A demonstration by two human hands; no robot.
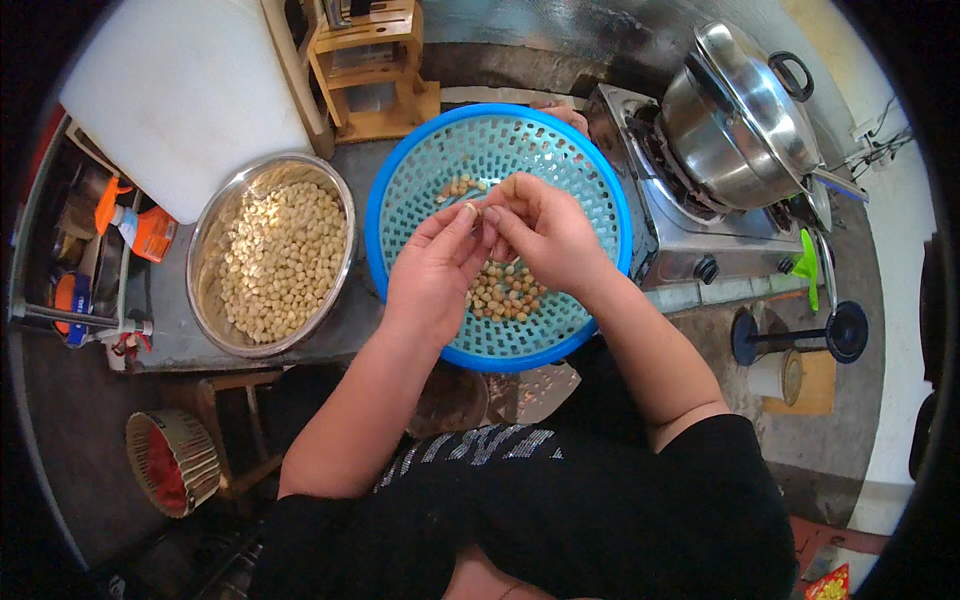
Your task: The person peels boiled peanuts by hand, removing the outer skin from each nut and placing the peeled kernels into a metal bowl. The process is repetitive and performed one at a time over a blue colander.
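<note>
My left hand (435,270) and my right hand (551,236) meet fingertip to fingertip above a blue-rimmed plastic colander (420,150). Thumbs and forefingers pinch one small seed (478,213), mostly hidden by the fingers. Brownish round seeds (506,292), possibly lotus seeds, lie in the colander below my hands. A smaller cluster of seeds (461,185) sits farther back in it, beyond my fingertips. To the left, a stainless steel bowl (201,292) holds a heap of pale, cream-coloured seeds (285,259).
A gas stove (675,259) with a lidded steel pot (705,135) stands right of the colander. At the back left are a white cutting board (180,90) and a wooden knife block (367,75). An orange spray bottle (150,232) sits left of the bowl; a slatted basket (195,457) is lower left.
</note>
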